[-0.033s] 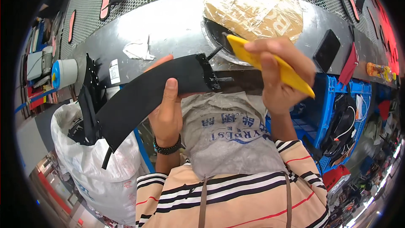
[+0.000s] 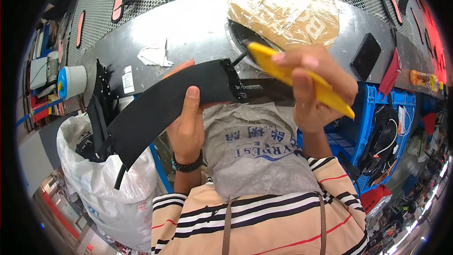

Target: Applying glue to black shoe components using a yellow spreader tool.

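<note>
Currently we hold a long black strip (image 2: 160, 108) in our left hand (image 2: 186, 130), fingers closed around it with the thumb pressed on its upper face; the strip sits above our lap, just short of the metal worktop (image 2: 188, 28). Our right hand (image 2: 314, 89) is clamped on a yellow brush handle (image 2: 302, 80), its dark tip meeting the strip's right end, where a glossy wet coat shows. We judge the coating begun at that end only; the remaining length looks dry. Beside the tip sits a dark dish (image 2: 240, 35), partly covered by a wrapped cardboard disc (image 2: 283, 7). A black phone (image 2: 365, 56) lies well apart on the worktop. A white sack (image 2: 108, 189) crowds the strip's left end.
</note>
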Demonstrator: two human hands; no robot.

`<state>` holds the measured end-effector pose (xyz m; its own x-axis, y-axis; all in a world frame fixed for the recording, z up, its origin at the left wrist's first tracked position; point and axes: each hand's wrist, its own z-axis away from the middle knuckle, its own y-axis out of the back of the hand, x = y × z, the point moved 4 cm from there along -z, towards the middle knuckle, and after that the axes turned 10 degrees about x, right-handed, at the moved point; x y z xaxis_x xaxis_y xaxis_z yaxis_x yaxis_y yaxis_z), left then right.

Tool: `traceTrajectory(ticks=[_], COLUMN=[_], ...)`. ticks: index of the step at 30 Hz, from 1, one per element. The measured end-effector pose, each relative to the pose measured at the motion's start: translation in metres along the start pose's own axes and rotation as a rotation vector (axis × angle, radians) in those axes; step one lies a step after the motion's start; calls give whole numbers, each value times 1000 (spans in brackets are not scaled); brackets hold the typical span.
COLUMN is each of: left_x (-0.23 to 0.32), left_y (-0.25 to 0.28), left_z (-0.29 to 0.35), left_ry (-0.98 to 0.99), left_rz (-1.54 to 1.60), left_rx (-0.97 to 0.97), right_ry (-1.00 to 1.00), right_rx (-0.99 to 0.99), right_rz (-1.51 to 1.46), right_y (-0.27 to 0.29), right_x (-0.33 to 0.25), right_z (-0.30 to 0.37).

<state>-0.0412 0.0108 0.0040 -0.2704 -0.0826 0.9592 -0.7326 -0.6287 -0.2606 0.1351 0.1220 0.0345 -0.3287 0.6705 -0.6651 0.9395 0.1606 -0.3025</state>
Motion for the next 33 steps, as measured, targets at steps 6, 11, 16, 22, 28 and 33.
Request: traceTrajectory(ticks=[6,11,16,22,28,33], left_x=[0,33,61,55,2,4], left_y=[27,38,9,10,-29,5], left_z=[-2,-24,-25,36,5,-14], left_ry=[-198,-94,-440,-882,-284,-44], left_rz=[-252,-892,-1315,-777,15,233], left_rx=[41,-452,-778,-132,-246,-9], right_ry=[-5,-622,-175,-618,-660,-636], right_rx=[-230,-469,-649,44,-330,-341], right_rz=[233,214,297,262,202,234], right_y=[14,11,-11,-1,-10,18], right_x=[15,-13,-9,-22,-28,-13], right_z=[3,-2,18,25,33,8])
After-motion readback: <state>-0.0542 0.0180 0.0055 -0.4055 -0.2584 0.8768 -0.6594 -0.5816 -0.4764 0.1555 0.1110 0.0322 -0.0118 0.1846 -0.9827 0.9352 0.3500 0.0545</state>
